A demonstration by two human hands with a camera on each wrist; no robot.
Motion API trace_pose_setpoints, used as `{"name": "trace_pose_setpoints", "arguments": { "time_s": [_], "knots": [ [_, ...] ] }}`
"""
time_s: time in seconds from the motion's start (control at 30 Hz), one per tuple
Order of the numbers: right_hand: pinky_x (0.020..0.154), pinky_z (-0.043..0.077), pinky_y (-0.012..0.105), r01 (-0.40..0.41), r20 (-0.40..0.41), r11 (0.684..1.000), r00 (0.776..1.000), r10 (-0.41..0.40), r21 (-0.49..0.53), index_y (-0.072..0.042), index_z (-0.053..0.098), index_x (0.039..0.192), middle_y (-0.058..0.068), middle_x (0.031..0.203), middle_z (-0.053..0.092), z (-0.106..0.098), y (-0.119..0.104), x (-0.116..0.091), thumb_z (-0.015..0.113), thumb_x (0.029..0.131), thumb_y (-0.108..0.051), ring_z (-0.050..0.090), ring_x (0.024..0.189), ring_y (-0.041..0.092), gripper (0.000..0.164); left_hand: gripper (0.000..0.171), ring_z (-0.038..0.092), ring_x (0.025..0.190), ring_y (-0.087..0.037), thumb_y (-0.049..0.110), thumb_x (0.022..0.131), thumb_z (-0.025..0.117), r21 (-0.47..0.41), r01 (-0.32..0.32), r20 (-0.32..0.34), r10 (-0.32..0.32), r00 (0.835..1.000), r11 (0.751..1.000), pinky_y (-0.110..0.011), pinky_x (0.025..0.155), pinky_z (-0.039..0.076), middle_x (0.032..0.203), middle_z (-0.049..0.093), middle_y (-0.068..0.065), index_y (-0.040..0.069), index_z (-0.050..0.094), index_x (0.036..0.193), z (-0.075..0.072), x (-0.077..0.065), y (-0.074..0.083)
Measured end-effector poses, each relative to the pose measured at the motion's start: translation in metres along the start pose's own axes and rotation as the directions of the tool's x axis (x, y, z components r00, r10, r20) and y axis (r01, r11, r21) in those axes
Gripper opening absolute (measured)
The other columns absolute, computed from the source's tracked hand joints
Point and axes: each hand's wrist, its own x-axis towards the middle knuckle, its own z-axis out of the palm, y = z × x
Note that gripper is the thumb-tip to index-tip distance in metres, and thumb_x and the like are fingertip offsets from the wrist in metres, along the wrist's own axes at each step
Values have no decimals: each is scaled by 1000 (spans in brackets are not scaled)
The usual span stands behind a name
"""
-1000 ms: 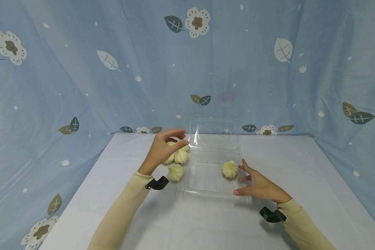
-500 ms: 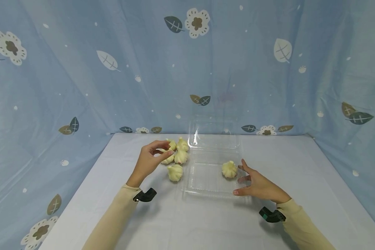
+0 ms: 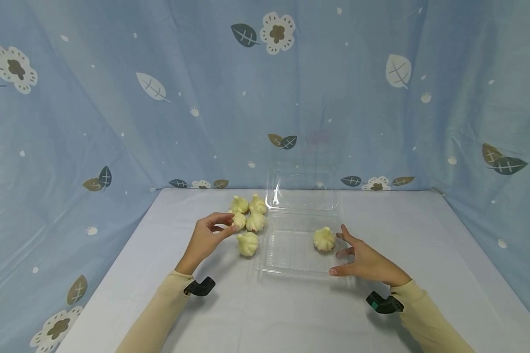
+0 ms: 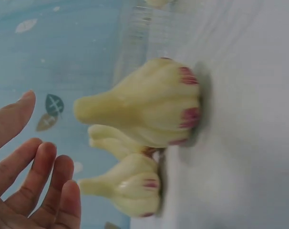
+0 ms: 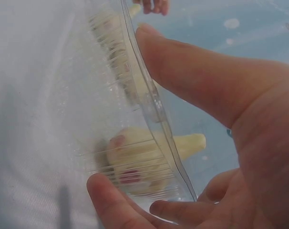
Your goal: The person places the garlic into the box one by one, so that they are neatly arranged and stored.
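The fingers (image 4: 42,164) of the left hand (image 3: 204,239) were parted and lightly bent, with no object between thumb and fingertips. In the head view their tips overlapped the leftmost bulb (image 3: 240,221) of the garlic; contact could not be confirmed, and the left wrist view showed the nearest bulbs apart from the fingers. The thumb and fingers of the right hand (image 3: 365,260) bracketed the near right corner of the clear container (image 3: 287,250), the thumb at its rim (image 5: 154,102); whether they pinched the plastic could not be determined. Over the preceding second, the left hand had shifted outward from the container's left edge and come to the far side of the group, while the right hand and all bulbs had kept their positions. The change placed the left hand at the garlic without altering the count: one seated bulb (image 3: 324,239) stood inside the container, toward its right wall, and five lay outside, just left of it, including the front bulb (image 3: 247,244). The lid (image 3: 302,192) was raised at the rear. In judgement, access was unobstructed, and crowding among the neighbouring bulbs was the main risk of a disturbed pick-up.
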Motion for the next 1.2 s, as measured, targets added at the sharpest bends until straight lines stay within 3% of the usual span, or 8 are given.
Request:
{"name": "trace_pose_setpoints", "arguments": {
  "time_s": [0.3, 0.53, 0.73, 0.93, 1.2],
  "knots": [
    [87, 59, 36, 2, -2, 1000, 1000, -2, -5, 1, -12, 163, 29, 170, 14, 0, 0, 0, 87, 85, -32, 53, 137, 46, 131, 44, 69, 110, -30, 23, 91, 82, 21, 27, 65, -28, 998, 999, -24, 86, 58, 122, 72, -21, 1, 71, 127, 8, -4, -18],
    [87, 59, 35, -4, -2, 1000, 1000, 4, -6, 1, -12, 163, 29, 170, 15, 1, -1, 0, 87, 84, -32, 54, 136, 45, 131, 41, 71, 102, -16, 16, 88, 83, 23, 31, 103, -33, 994, 999, -23, 84, 59, 122, 73, -20, 0, 73, 124, 13, -6, -28],
    [87, 59, 37, -8, 1, 1000, 1000, 8, 6, 1, -13, 163, 29, 170, 15, 0, -2, 0, 87, 85, -31, 53, 137, 45, 131, 39, 70, 101, -12, 14, 87, 84, 30, 47, 121, -50, 991, 998, -23, 84, 59, 121, 74, -17, 0, 74, 122, 16, -6, -33],
    [88, 59, 37, -13, 6, 1000, 1000, 13, 20, 0, -14, 163, 29, 170, 14, 0, -3, 0, 87, 85, -30, 52, 138, 46, 131, 35, 72, 103, -21, 13, 86, 84, 15, 52, 145, -54, 988, 999, -26, 86, 60, 120, 73, -13, 5, 76, 119, 18, -7, -34],
    [87, 59, 35, -5, 5, 1000, 1000, 5, 11, 1, -13, 163, 29, 170, 14, 0, -2, 0, 87, 85, -31, 53, 137, 46, 131, 32, 74, 108, -39, 5, 87, 82, -115, 54, 167, -34, 985, 992, -27, 91, 62, 126, 70, -25, -3, 75, 117, 21, -7, -39]
  ]
}}
